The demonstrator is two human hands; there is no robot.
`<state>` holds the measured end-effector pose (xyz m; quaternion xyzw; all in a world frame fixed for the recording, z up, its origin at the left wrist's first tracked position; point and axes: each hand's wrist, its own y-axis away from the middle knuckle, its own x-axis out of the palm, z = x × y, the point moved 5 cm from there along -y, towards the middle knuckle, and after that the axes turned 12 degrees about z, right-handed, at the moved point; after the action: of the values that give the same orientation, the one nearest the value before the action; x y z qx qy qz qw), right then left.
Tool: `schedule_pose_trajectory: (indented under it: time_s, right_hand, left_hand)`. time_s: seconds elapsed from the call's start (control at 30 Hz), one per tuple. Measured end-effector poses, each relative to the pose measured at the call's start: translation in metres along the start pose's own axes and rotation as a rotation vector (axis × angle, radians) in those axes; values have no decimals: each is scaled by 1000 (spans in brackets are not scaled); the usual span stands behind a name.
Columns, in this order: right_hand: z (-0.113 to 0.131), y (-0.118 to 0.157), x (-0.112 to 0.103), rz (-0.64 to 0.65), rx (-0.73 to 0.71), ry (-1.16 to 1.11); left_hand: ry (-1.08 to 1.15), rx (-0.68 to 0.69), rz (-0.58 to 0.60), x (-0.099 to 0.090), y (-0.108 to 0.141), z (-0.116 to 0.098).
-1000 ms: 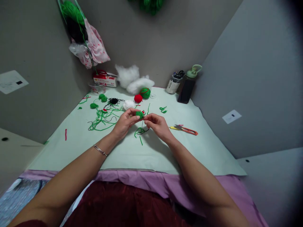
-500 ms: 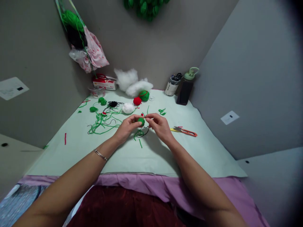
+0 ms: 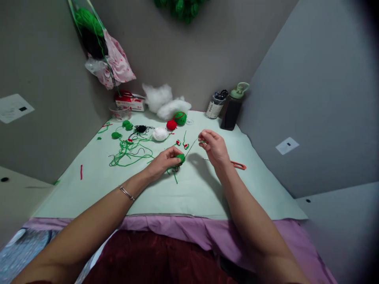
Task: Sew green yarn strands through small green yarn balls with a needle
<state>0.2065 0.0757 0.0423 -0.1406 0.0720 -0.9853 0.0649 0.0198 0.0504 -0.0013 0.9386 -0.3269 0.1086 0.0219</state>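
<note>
Your left hand (image 3: 164, 161) had its fingers closed around a small green yarn piece (image 3: 180, 158), rounded and nubbly. The fingers of your right hand (image 3: 215, 148), raised beyond it to the right, were pinched together on a dark strand (image 3: 192, 147) that ran taut to the piece; whether they also held a needle, you could not tell from this view.

The work looked partway along: the green piece already had its round form, but the strand was not yet cut free, and loose yarn ends (image 3: 175, 177) trailed below your left fingertips. Just beyond those fingers, two small red, white and green pieces (image 3: 186, 146) lay apart from the held one, seemingly not joined to it.

Farther beyond your left fingers sat a soft white yarn ball (image 3: 160, 133), a tightly wound red yarn ball (image 3: 171, 125) and fluffy white stuffing (image 3: 174, 108). To their left spread limp, looping green strands (image 3: 130, 154) and a wiry black yarn tangle (image 3: 142, 128). The smooth orange handle of the thread snips (image 3: 239, 165) showed behind your right wrist.
</note>
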Motion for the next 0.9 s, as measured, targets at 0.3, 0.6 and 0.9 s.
schedule_pose_trajectory:
  time_s: [0.3,0.6,0.9]
  right_hand:
    - [15,6,-2,311,158,-249]
    - [61,-4,-119,-122,-221,206]
    - [36,-9,-78,-94,-155,115]
  left_hand:
    - [85,-88,117,0,1,0]
    - [25,-164,257,2,4,0]
    - [89,-110,187,-8,4,-4]
